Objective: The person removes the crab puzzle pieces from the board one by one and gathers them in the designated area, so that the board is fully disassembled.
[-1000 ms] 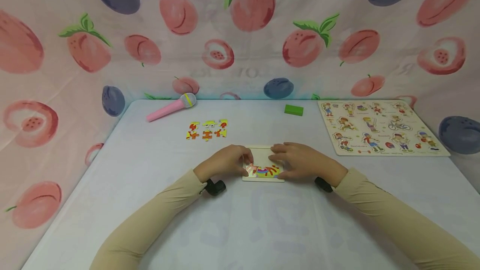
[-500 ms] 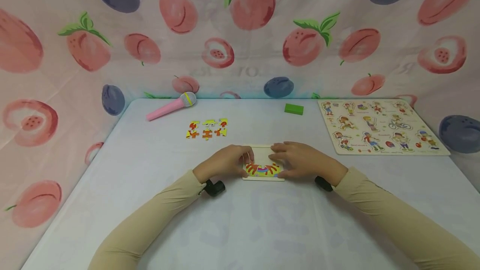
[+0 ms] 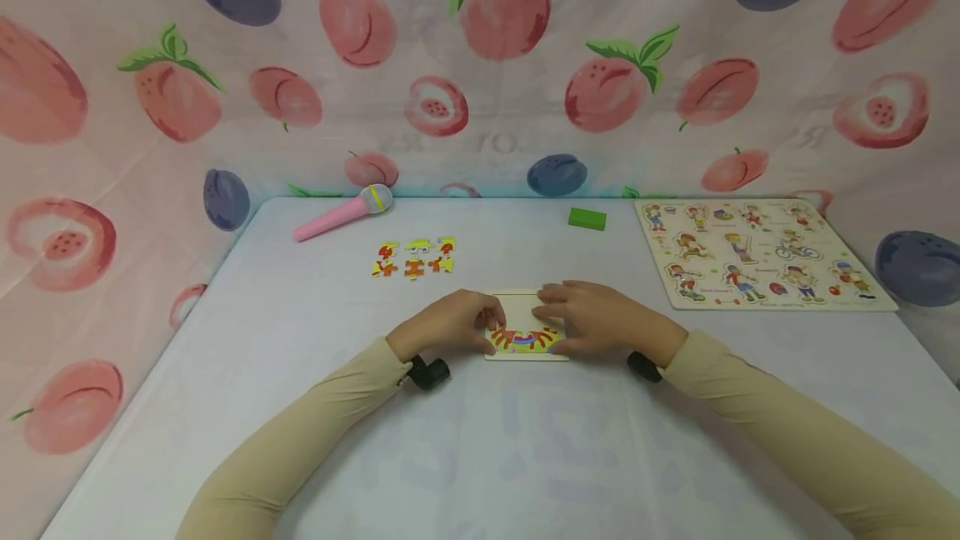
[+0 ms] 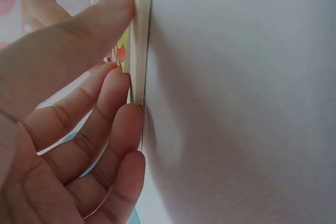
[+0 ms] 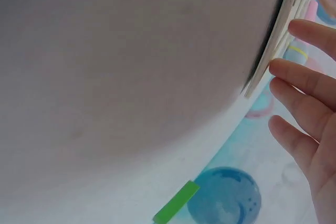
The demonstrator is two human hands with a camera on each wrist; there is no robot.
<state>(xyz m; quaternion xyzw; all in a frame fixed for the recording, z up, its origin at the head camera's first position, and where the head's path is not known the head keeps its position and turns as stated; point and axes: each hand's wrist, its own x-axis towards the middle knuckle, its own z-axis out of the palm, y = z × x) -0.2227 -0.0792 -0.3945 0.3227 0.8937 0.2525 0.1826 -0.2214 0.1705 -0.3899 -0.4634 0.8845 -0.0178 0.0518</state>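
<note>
In the head view a small wooden puzzle tray lies flat on the table, with jigsaw pieces along its near side showing red rays and a rainbow. Curled at the tray's left edge, my left hand has its thumb near the front corner and a finger over the left piece. The left wrist view shows the thumb over the rim and several fingertips against the side. My right hand rests at the right edge, its fingers extended, thumb by the right piece and fingertips over the bare board.
Several loose jigsaw pieces lie in two rows behind and left of the tray. Farther back are a pink toy microphone and a green block. A large picture board lies at the back right. Fruit-printed cloth hangs behind.
The left piece, pale with glare and set slightly apart a second ago, now lies flat and lines up with the rainbow pieces. My right fingers have shifted slightly left.
</note>
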